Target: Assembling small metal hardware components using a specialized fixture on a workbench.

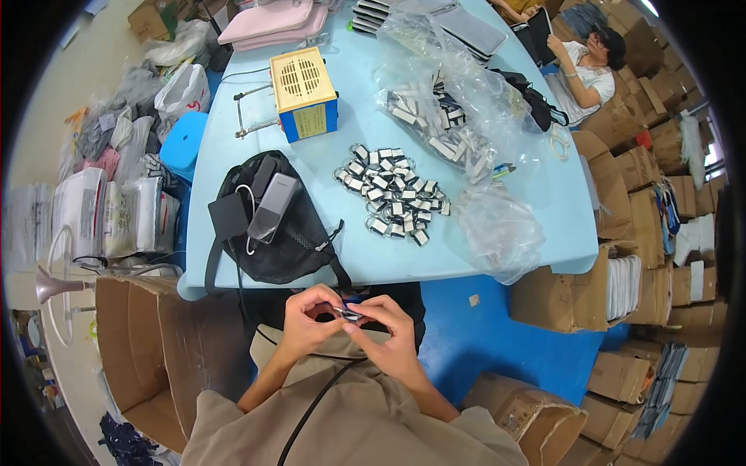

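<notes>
Just off the table's near edge, my left hand [309,320] and my right hand [388,332] meet in front of my body. Between their fingertips they pinch a small dark piece with a silvery part [349,314]; fingers cover much of it, so its kind is unclear. Ahead of my hands on the light blue table [435,264] lies a pile of small black-and-white pieces with clear or metallic loops [396,190]. Left of the pile is a black drawstring bag [299,245], with a grey power bank [276,203] and a white cable on top.
A wooden box with blue sides [303,93] stands at the far left. Clear plastic bags [497,233] hold more small pieces at right. Pink cases [272,23] lie at the back. Cardboard boxes [132,349] flank me. Another person [583,81] sits at the far right.
</notes>
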### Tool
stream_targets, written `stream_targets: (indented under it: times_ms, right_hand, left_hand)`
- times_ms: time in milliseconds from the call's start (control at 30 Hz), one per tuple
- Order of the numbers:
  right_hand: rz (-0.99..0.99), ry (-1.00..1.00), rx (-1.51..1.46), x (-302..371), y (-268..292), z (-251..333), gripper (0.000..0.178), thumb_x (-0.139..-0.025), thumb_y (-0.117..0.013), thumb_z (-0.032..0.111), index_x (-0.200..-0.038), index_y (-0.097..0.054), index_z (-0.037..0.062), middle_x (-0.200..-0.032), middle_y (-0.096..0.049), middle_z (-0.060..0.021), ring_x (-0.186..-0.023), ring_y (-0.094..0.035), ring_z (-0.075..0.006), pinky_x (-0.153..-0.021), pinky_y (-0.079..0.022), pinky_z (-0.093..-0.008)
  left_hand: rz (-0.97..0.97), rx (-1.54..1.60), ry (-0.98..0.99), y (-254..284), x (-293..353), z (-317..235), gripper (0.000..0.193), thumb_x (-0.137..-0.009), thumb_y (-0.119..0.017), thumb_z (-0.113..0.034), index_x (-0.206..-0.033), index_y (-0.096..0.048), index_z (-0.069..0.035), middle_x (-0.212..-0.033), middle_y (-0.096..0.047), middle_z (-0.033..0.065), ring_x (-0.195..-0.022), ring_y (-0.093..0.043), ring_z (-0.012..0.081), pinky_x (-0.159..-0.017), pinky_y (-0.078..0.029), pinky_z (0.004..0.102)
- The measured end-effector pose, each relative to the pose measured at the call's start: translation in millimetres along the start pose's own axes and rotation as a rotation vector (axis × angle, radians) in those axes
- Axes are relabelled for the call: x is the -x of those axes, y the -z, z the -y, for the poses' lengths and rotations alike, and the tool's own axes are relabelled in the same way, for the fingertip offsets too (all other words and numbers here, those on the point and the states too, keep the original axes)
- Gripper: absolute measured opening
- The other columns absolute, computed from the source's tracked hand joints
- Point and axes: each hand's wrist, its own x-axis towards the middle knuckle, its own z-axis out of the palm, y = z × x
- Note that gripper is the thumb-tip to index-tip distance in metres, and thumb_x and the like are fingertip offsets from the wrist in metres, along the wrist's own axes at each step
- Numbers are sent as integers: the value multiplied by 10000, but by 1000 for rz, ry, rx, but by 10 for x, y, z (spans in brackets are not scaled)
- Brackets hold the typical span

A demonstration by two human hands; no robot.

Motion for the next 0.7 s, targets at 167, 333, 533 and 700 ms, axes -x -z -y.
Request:
stream_targets:
  times_ms: [167, 333, 533, 700]
  right_hand:
    - [-24, 27, 62, 11, -11, -133, 300, -860, -767, -56, -1156, -756, -6, -1048, -688, -107, -953, -668, -159, -832, -542, -256]
    - [-113, -26, -36, -1, 6, -187, 285, -878, -730, -91, -1146, -765, -3, -1016, -697, -103, -933, -659, -150, -825, -519, -247]
    - [-154, 57, 46, -7, 18, -175, 267, -858, -745, -110, -1109, -766, -21, -1018, -730, -127, -914, -681, -154, -790, -547, -259]
    - [-196, 12, 3, -11, -37, -147, 217, -872, -741, -102, -1079, -760, -39, -1014, -744, -137, -907, -713, -160, -795, -578, -257]
  left_hand:
    - [25, -101, -37, 10, 9, -87, 234, -756, -841, 88, -861, -646, 13, -970, -655, 84, -882, -650, 115, -790, -550, 247]
    - [126, -113, -28, -18, -55, -262, 209, -793, -827, 75, -925, -674, 19, -1009, -677, 89, -937, -671, 128, -845, -572, 271]
    - [28, -18, 155, -103, -77, -300, 217, -880, -755, 72, -1083, -678, 57, -1037, -681, 76, -973, -681, 123, -887, -588, 277]
    - [34, -16, 92, -18, -21, -93, 226, -888, -729, 98, -1105, -671, 63, -1104, -680, 119, -1002, -681, 154, -881, -577, 277]
